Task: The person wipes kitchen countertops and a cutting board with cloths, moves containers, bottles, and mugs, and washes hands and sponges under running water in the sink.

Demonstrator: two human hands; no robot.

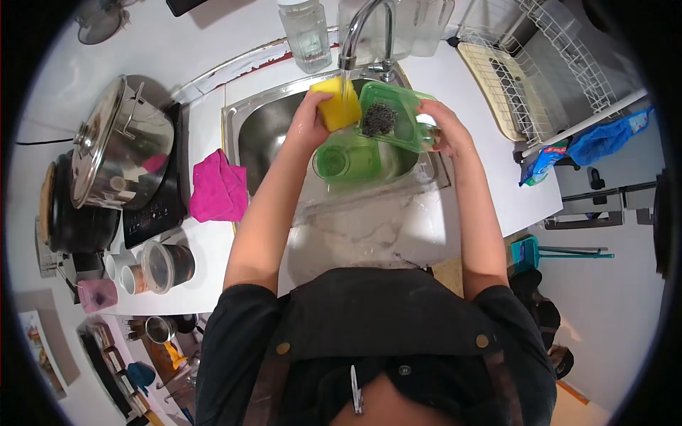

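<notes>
Under the running faucet (347,60), my left hand (310,119) grips a yellow sponge (339,104), with water falling onto it. My right hand (446,129) holds the right end of a green container (407,121), tilted over the sink. A dark scouring pad (379,118) lies inside this container, beside a whitish, shiny item near my right fingers that I cannot make out clearly. Lower in the metal sink (264,138) sits another green container (364,165) with a round, clear green vessel (332,162) at its left.
A pink cloth (218,186) lies left of the sink. Farther left are a large steel pot (142,145) and lidded tub (168,267). A glass jar (306,35) stands behind the sink. At the right is a wire dish rack (526,92) with a blue cloth (609,140) nearby.
</notes>
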